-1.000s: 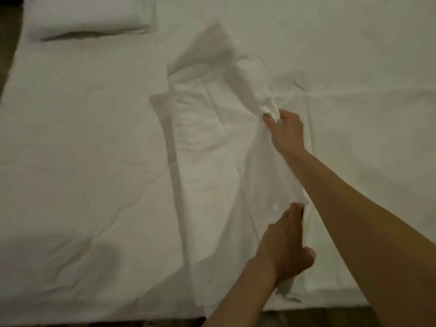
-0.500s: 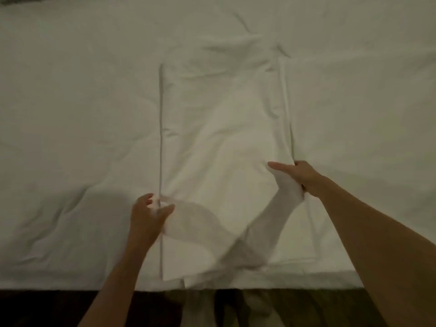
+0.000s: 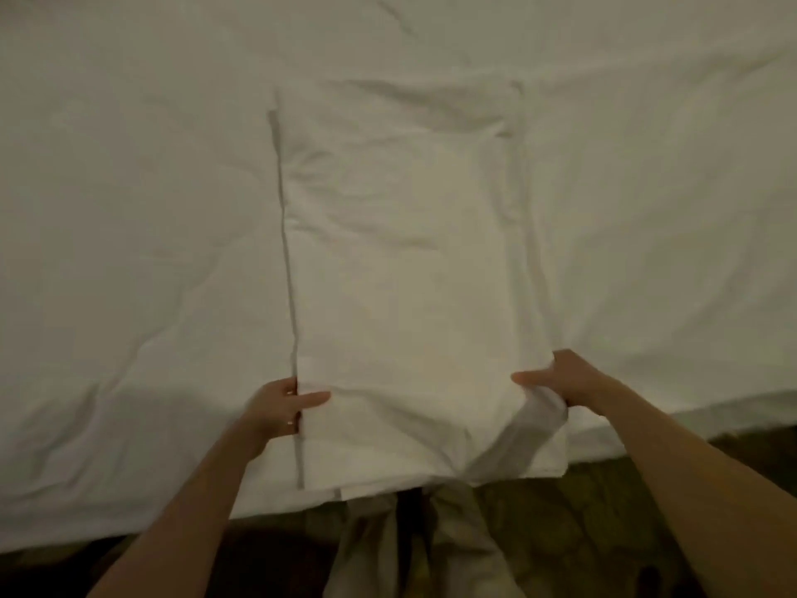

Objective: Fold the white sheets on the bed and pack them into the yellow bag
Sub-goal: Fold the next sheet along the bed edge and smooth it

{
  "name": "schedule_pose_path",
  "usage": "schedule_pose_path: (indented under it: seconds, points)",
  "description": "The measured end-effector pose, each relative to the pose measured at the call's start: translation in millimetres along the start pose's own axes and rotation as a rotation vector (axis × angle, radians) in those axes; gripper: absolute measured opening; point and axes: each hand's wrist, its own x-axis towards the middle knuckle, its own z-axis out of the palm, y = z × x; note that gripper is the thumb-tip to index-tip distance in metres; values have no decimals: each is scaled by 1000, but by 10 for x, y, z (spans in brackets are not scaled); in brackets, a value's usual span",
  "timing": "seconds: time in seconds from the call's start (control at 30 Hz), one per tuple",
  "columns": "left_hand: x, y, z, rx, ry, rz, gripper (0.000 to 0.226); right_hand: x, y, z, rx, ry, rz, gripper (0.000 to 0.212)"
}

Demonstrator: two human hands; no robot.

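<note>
A white sheet (image 3: 401,261) lies folded into a long rectangle on the bed (image 3: 129,252), running from the near edge away from me. My left hand (image 3: 280,403) pinches its near left edge, thumb on top. My right hand (image 3: 560,379) grips the near right edge, where the cloth bunches under the fingers. The sheet's near end overhangs the bed edge slightly. The yellow bag is not in view.
The bed's white cover spreads wrinkled on all sides of the sheet. Its near edge runs across the bottom, with dark patterned floor (image 3: 582,533) below. My legs in light trousers (image 3: 414,550) stand against the bed edge.
Both hands carried the loose upper layer toward me and laid it flat. The left hand moved right onto the left edge; the right hand now grips the right edge.
</note>
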Motion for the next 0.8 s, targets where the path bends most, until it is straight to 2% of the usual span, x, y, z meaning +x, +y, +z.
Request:
schedule_pose_path:
  seconds: [0.07, 0.13, 0.23, 0.27, 0.37, 0.4, 0.47, 0.53, 0.57, 0.63, 0.73, 0.8]
  points:
    - [5, 51, -6, 85, -45, -9, 25, -1, -110, 30, 34, 85, -35, 67]
    - [18, 152, -18, 129, -88, 1, 21, 28, -266, -13, 237, 105, -90, 84]
    - [103, 512, -23, -80, -24, 98, 11, 250, -582, -173, 521, 201, -177, 66]
    - [182, 672, -39, -172, 23, 134, 15, 350, -714, -239, 567, 230, -197, 64]
    - [456, 1198, -97, -324, 125, 227, 33, 697, -1153, -435, 628, 301, -295, 95]
    - [539, 1369, -117, -339, 154, 254, 37, 778, -1312, -490, 641, 311, -321, 98]
    - [719, 1689, -163, -351, 206, 300, 35, 870, -1646, -588, 638, 336, -364, 81]
    - [905, 1997, -260, -358, 247, 324, 34, 998, -1972, -724, 610, 392, -406, 50]
    - [987, 2149, -304, -358, 253, 331, 40, 1068, -2137, -794, 601, 415, -433, 31]
    - [1126, 2415, -373, -340, 253, 338, 51, 1224, -2394, -918, 605, 420, -482, 30]
    - [1206, 2781, -350, -339, 273, 350, 31, 1389, -2652, -1032, 578, 415, -566, 28]
    - [1246, 3000, -340, -309, 334, 378, 28, 1403, -2767, -1081, 551, 465, -622, 27]
